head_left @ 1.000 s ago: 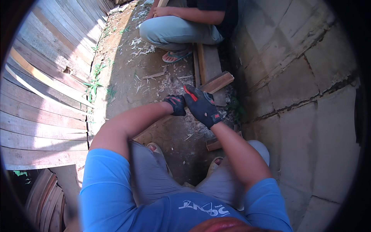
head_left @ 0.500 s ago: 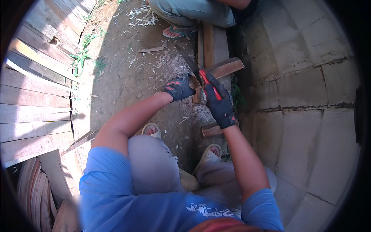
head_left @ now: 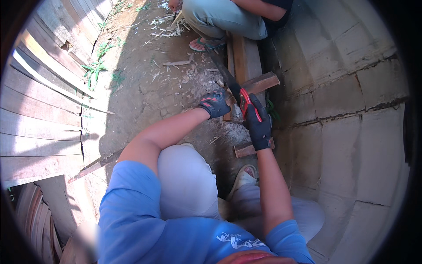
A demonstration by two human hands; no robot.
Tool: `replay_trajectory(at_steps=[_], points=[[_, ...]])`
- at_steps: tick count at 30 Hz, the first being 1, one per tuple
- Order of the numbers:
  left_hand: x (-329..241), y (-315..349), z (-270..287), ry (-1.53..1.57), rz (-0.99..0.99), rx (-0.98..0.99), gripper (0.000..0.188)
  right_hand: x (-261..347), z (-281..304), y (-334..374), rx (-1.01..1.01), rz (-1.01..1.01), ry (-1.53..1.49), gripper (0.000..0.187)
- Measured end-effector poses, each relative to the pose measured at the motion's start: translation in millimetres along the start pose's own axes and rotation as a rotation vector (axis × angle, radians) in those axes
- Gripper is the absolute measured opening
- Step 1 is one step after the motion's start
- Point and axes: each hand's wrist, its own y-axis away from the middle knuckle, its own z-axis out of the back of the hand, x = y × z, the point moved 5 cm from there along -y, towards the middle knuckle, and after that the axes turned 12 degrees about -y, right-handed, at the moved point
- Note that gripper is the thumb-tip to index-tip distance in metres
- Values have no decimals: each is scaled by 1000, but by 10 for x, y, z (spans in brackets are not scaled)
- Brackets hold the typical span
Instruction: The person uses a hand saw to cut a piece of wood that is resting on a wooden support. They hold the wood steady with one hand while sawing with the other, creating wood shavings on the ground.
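At far left stands a wall of wooden planks (head_left: 39, 125), with a stack of boards (head_left: 37, 220) near its lower end and 2 pale wooden strips (head_left: 56, 66) along its face. Green weeds (head_left: 94, 72) grow at its foot. To the right, on bare earth, pale shavings (head_left: 176, 30) lie near the top edge, with a flat wood scrap (head_left: 176, 63) below them.

The left hand (head_left: 214, 104), in a dark glove, has its fingers curled at the near end of the timber; I cannot tell whether it grips it. The saw (head_left: 233, 83) is just right of this hand, its dark blade slanting up and left toward the sandal (head_left: 205, 45) of a crouching co-worker (head_left: 224, 20). The right hand (head_left: 258, 123), also gloved, is wrapped around the saw's red handle.

The long timber (head_left: 252, 59) runs away beyond the hands, and a short wooden block (head_left: 262, 82) lies across it. Nearer the person is another short block (head_left: 247, 150). At far right rises a grey block wall (head_left: 343, 110).
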Motion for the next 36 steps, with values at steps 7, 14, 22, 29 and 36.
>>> replay_trajectory(at_steps=[7, 14, 22, 29, 36], points=[[-10, -10, 83, 4, -8, 9, 63, 37, -83, 69, 11, 80, -5, 45], [-54, 308, 147, 40, -20, 51, 67, 66, -17, 335, 43, 52, 14, 45], [-39, 331, 60, 41, -19, 5, 62, 296, -102, 219, 93, 86, 258, 46], [-43, 311, 60, 36, -52, 5, 64, 386, -243, 305, 142, 136, 333, 44], [-147, 485, 183, 88, -15, 79, 67, 459, -49, 411, 194, 153, 361, 42]])
